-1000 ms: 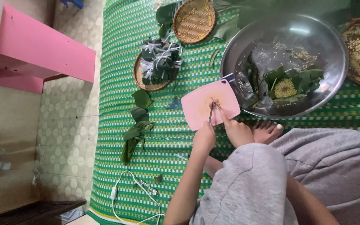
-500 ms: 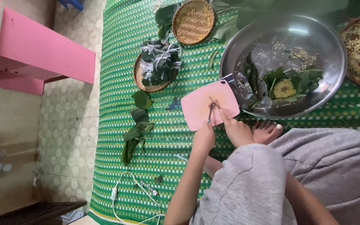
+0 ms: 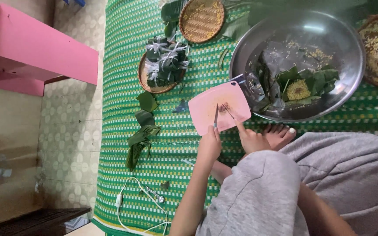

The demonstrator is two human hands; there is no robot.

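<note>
A green woven mat covers the floor, seen from above and turned sideways. A pink cutting board lies on the mat, one edge resting against the rim of a large steel basin. Inside the basin sit folded green leaves around a mound of yellow filling. Beyond the board, a shallow basket holds leaf-wrapped parcels tied with pale string, and a round woven tray of grain lies near it. Loose leaf strips lie beside the board, a white cable curls near the mat's edge, and a pink bench stands off the mat.

The left hand is curled shut around the handle of a small knife, blade pointing onto the board. The right hand reaches onto the board, fingers pinching a thin stick-like piece next to a small dark scrap of food. A bare foot rests just beside the right hand, below grey-clad knees.
</note>
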